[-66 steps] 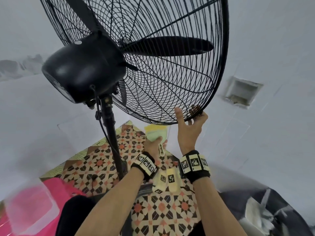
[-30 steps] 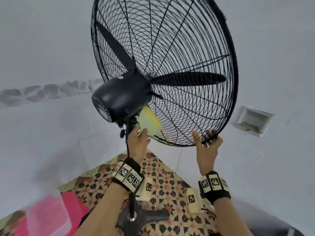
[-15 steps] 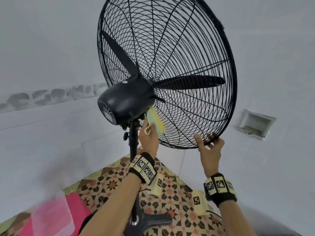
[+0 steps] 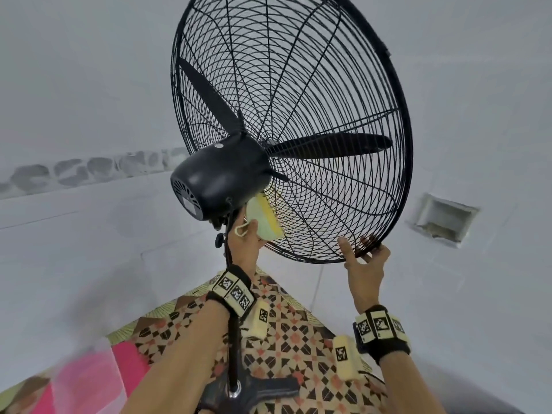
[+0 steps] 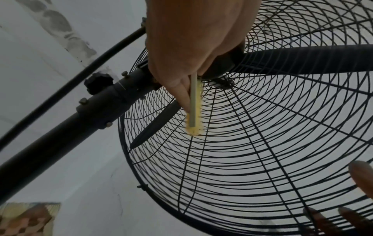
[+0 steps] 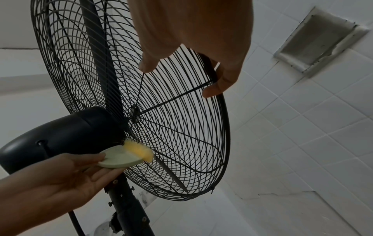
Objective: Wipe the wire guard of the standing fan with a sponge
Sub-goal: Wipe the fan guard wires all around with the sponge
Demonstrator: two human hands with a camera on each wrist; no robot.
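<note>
White tiled wall behind, patterned floor below. Wire guard [image 4: 313, 115] stands above both hands, tilted, back face toward the person. Left hand [image 4: 243, 243] pinches the sponge [image 4: 264, 218], yellow side pressed on the rear wires just under the motor housing [image 4: 221, 177], sponge long axis running out along a spoke. Right hand [image 4: 363, 264] grips the guard's lower rim, well right of the sponge. Left hand is the wiper; stroke likely runs outward toward the rim.

Black wire guard [image 4: 328, 85]; green-and-yellow sponge [image 4: 264, 221].
</note>
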